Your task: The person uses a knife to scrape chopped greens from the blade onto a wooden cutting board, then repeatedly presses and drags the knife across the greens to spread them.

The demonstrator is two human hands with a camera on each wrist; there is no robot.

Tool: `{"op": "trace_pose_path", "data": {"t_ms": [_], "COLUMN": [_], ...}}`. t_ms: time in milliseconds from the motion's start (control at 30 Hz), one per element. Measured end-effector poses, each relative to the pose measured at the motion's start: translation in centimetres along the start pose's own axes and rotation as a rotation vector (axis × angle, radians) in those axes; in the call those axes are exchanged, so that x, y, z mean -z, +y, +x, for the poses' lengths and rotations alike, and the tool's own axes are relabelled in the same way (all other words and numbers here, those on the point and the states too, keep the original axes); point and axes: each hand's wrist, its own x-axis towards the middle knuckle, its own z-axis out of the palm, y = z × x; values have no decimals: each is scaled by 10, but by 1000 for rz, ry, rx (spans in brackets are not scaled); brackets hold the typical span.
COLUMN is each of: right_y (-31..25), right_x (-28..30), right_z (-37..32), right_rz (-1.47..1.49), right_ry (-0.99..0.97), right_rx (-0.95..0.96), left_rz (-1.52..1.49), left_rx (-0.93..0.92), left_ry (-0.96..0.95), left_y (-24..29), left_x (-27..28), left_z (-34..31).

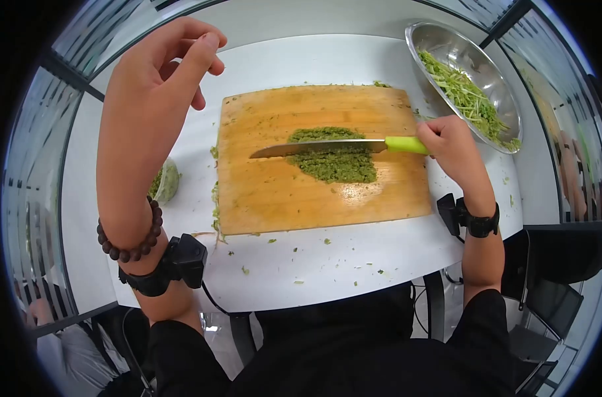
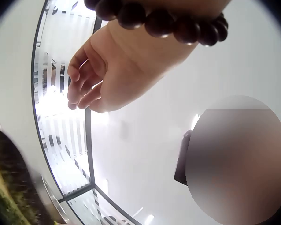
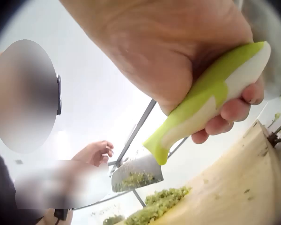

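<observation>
Right hand [image 1: 450, 142] fingers wrapped round the knife [image 1: 327, 147] above the minced greens [image 1: 334, 162], left hand [image 1: 162, 66] high, loose-fingered, empty; a heavy chop could scatter bits off the cutting board [image 1: 268, 192].

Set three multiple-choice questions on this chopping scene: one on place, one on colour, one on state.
1. Relative to the cutting board, the metal bowl lies: A) on it; B) beyond its far right corner; C) left of it.
2. The knife has a handle coloured: A) red; B) black; C) light green.
3. The left hand is: A) raised, holding nothing; B) flat on the board; C) gripping the knife.
Answers: 1 B, it sits past the board's right corner. 2 C, green shows in the right hand's grip. 3 A, it hangs in the air, fingers loose.
</observation>
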Motion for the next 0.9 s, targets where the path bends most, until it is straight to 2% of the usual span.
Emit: {"op": "trace_pose_path", "data": {"t_ms": [100,200,300,400,600,700,800,900], "right_y": [3,11,7,12,4,16,9,7], "right_x": [-5,-4,-4,-6,-7,-1,0,-4], "right_z": [2,5,4,3,0,2,2,-2], "right_rz": [190,-113,216,-40,222,-75,162,-30], "right_ry": [4,-10,-28,-10,28,58,28,-7], "right_rx": [-44,35,-47,23,-49,68,-57,18], "left_rz": [-10,-6,-16,-27,-39,-39,-28,-40], "left_rx": [-7,-3,-12,-17,-24,-26,-36,-36], "left_ry": [-7,-18,-32,-30,-58,-70,-71,-70], "left_y": [-3,-2,-2,-2,-3,-2,-3,-5], "left_x": [-1,-2,-4,-6,-7,-7,-7,-7], "left_z": [0,-1,-1,-2,-1,0,0,0]}}
